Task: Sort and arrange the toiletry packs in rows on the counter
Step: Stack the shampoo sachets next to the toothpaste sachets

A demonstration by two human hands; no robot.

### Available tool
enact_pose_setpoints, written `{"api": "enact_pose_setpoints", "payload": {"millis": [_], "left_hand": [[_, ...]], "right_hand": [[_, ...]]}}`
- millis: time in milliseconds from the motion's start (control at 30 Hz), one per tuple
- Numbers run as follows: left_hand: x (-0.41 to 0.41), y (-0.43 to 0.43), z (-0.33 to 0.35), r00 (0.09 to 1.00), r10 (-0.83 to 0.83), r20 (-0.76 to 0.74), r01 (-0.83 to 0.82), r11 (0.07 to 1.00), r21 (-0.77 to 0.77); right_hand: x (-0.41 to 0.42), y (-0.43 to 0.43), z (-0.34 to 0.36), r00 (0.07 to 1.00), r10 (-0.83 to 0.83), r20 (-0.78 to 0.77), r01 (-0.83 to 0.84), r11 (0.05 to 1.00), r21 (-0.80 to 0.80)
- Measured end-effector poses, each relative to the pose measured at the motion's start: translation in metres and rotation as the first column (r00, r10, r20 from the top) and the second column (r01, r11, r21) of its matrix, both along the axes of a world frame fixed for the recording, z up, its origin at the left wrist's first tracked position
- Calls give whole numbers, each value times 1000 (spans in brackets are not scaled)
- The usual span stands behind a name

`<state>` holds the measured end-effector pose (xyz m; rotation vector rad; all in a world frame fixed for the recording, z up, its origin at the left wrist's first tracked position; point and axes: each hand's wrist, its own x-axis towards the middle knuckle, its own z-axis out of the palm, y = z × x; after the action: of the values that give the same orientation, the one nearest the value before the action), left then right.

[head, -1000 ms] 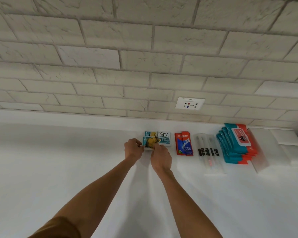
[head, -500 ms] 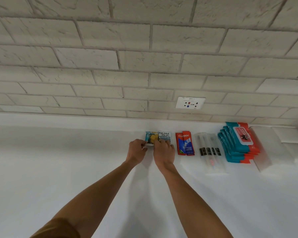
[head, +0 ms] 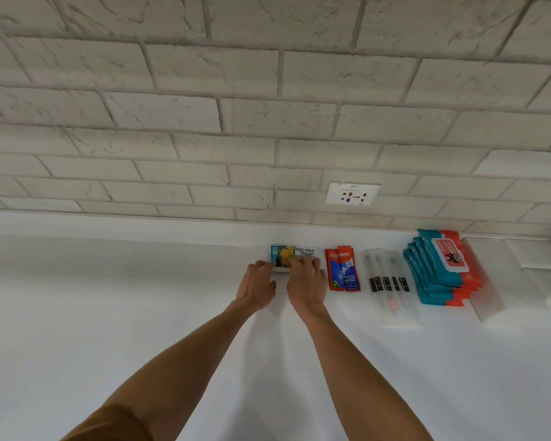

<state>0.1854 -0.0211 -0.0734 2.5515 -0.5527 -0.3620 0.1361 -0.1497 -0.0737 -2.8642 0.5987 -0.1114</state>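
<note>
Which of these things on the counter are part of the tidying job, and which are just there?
Part of the job: hair sachets, touched by the left hand and right hand; toothpaste sachets; toothbrush packs; wet wipe packs; counter.
Just there: wall socket; brick wall.

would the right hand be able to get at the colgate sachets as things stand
Probably yes: the Colgate sachets lie flat just beside the right hand, nothing on top; its fingers rest on the Cream Silk sachets.
</note>
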Motion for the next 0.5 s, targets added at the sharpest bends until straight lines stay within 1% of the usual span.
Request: {"api": "enact_pose_setpoints", "payload": {"millis": [100, 167, 300, 500], "left_hand": [[-2, 2, -1, 1000, -20, 4, 20, 1000, 7], [-4, 2, 0, 997, -71, 17, 70, 997, 35], [-7, -2, 2, 984, -176, 15, 172, 974, 151], [-4, -3, -2, 980, -198, 25, 191, 965, 178]], "right_hand": [[-5, -7, -4, 990, -114, 87, 104, 988, 112], [-8, -11, -7, 985, -160, 70, 146, 974, 175], [-11, -15, -10, 985, -165, -42, 170, 959, 227], [-8, -19, -11, 992, -120, -45, 128, 962, 243]]}}
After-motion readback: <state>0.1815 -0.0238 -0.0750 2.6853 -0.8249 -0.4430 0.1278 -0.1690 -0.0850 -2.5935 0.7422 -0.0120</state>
